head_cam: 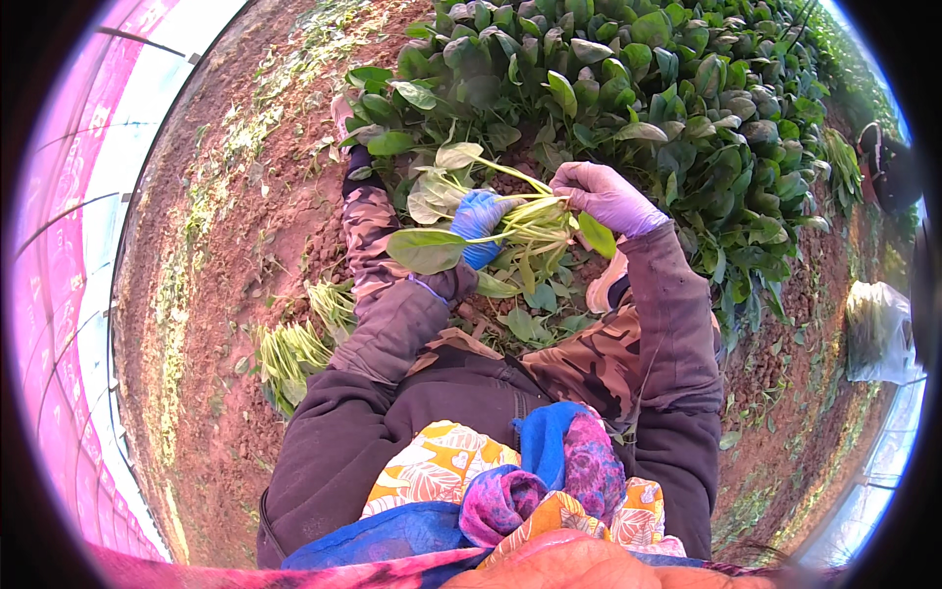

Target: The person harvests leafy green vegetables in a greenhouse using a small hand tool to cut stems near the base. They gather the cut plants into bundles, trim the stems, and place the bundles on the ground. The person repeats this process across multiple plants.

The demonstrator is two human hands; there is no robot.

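My left hand (pixel 480 224), in a blue glove, is closed round the stems of a bunch of leafy greens that look like spinach (pixel 537 221). The leaves point left, and the pale stem ends lie to the right. My right hand (pixel 607 195), in a light purple glove, has its thumb and fingers pinched together at the stem ends of the same bunch; what exactly lies between the fingertips is partly hidden. Loose leaves (pixel 526 324) lie on the soil below the bunch, between my legs.
A dense bed of growing greens (pixel 625 73) fills the area ahead and to the right. Picked bunches (pixel 291 361) lie on the soil at the left. A clear plastic bag (pixel 876 331) stands at the far right, near a dark, partly seen shape. Pink and white sheeting (pixel 73 184) borders the left.
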